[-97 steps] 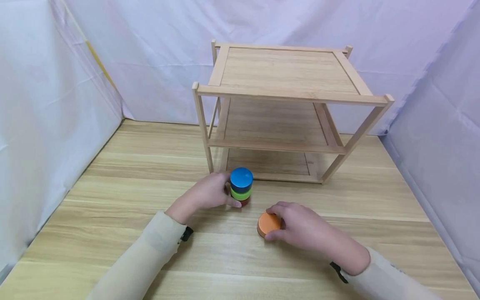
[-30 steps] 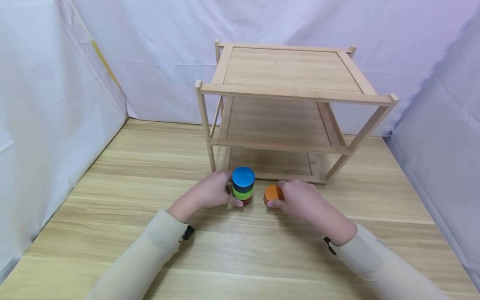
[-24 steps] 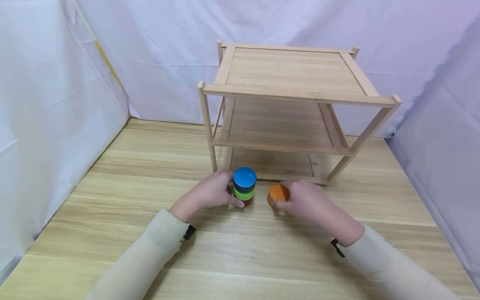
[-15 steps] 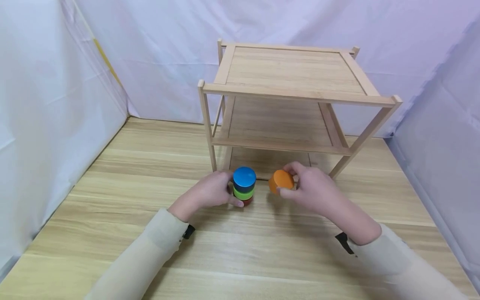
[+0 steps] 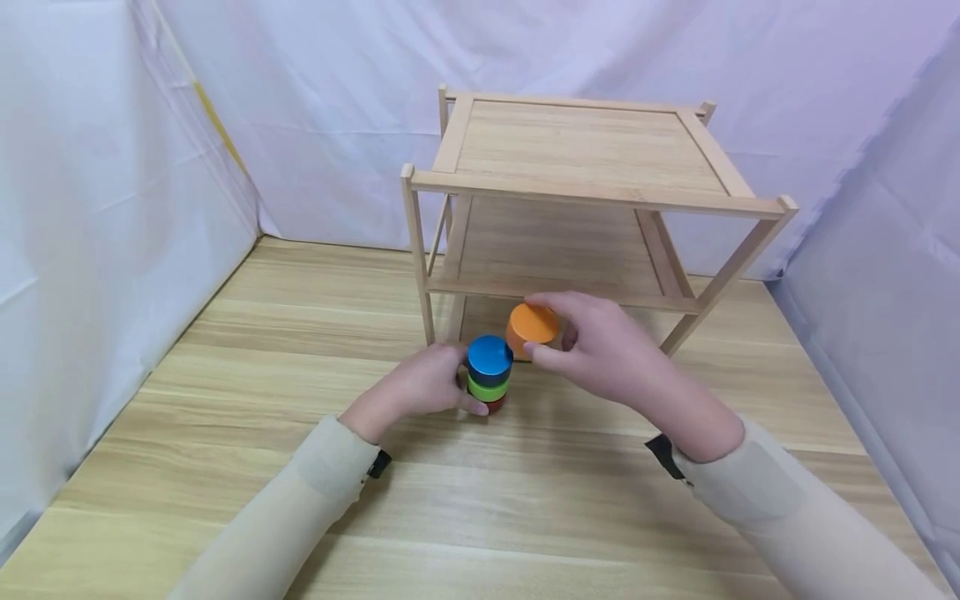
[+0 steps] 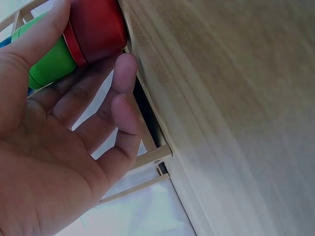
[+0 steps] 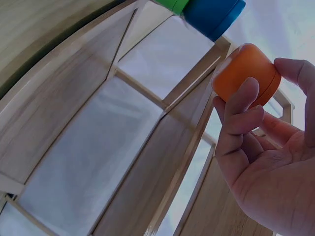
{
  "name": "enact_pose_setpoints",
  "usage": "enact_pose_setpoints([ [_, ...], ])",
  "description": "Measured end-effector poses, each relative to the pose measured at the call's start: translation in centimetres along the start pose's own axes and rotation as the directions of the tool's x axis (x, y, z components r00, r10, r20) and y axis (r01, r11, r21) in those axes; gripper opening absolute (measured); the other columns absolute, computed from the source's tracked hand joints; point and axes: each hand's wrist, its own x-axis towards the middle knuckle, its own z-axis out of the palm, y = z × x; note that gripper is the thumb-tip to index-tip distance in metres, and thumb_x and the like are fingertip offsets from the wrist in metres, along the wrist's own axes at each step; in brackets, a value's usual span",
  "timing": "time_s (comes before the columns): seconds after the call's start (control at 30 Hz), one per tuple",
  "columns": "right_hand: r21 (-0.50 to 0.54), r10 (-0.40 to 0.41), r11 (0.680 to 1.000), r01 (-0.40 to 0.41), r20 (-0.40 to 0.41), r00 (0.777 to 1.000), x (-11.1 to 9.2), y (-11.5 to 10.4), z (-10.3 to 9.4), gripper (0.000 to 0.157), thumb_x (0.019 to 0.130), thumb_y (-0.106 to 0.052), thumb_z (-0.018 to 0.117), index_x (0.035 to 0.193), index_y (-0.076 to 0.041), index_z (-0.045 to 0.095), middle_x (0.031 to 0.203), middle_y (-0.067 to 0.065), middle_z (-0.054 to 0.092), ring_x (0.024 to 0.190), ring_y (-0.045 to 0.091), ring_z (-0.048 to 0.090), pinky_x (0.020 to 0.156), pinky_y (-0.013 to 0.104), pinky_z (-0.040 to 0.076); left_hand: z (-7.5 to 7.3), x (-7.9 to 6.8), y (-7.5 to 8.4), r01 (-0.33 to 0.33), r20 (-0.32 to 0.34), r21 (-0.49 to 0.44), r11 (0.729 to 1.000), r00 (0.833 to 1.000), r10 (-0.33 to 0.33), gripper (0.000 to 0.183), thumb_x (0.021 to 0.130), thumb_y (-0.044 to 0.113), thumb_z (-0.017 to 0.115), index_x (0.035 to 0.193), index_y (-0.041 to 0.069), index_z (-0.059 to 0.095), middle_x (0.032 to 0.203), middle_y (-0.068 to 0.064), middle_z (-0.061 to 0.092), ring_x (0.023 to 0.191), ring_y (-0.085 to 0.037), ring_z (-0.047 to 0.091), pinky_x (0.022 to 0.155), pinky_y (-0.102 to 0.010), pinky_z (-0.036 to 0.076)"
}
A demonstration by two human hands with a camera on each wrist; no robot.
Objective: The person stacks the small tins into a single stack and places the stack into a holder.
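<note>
Three small round canisters stand in an upright stack on the table: red point(image 6: 101, 29) at the bottom, green point(image 5: 488, 389) in the middle, blue point(image 5: 490, 357) on top. My left hand point(image 5: 423, 382) holds the stack low from its left side. Its thumb lies across the green and red canisters in the left wrist view, with fingers behind them. Between thumb and fingers, my right hand point(image 5: 609, 354) pinches an orange canister point(image 5: 531, 329), raised off the table and slightly tilted. The orange canister is just right of the blue top and overlaps its edge in the head view.
A three-tier wooden shelf point(image 5: 585, 150) stands right behind the stack, its front rail close to both hands. White cloth walls point(image 5: 337, 125) enclose the wood-grain table point(image 5: 225, 467) at the back and sides.
My right hand has carried the orange canister from the table, first forward and up, then left to beside the blue one. The left hand stays on the stack.
</note>
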Motion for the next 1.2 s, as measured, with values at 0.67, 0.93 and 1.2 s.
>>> enact_pose_setpoints([
  [0.67, -0.012, -0.066, 0.998, 0.066, 0.020, 0.998, 1.0, -2.2, 2.4, 0.055, 0.094, -0.036, 0.076, 0.146, -0.021, 0.064, 0.128, -0.002, 0.070, 0.075, 0.011, 0.063, 0.070, 0.029, 0.055, 0.2, 0.2, -0.5, -0.016, 0.005, 0.018, 1.000, 1.000, 0.016, 0.056, 0.081, 0.035, 0.095, 0.127, 0.016, 0.068, 0.114, 0.004, 0.076, 0.089, -0.015, 0.066, 0.087, -0.036, 0.055],
  [0.93, -0.050, -0.090, 0.995, 0.090, 0.006, 0.996, 0.8, -2.2, 2.8, 0.055, 0.095, -0.036, 0.076, 0.146, -0.020, 0.064, 0.129, -0.001, 0.071, 0.072, 0.009, 0.061, 0.067, 0.028, 0.054, 0.0, 0.2, -0.4, -0.013, 0.009, 0.006, 1.000, 1.000, 0.013, 0.057, 0.080, 0.034, 0.095, 0.127, 0.017, 0.068, 0.115, 0.003, 0.076, 0.090, -0.015, 0.066, 0.087, -0.036, 0.055],
  [1.2, -0.097, -0.143, 0.985, 0.142, -0.007, 0.990, 0.7, -2.1, 3.1, 0.056, 0.095, -0.036, 0.077, 0.146, -0.017, 0.063, 0.128, 0.003, 0.071, 0.069, 0.007, 0.059, 0.064, 0.026, 0.053, 0.1, 0.2, -0.4, -0.027, 0.007, 0.008, 1.000, 1.000, 0.027, 0.058, 0.080, 0.033, 0.095, 0.128, 0.016, 0.068, 0.117, 0.003, 0.076, 0.091, -0.014, 0.066, 0.088, -0.036, 0.055],
])
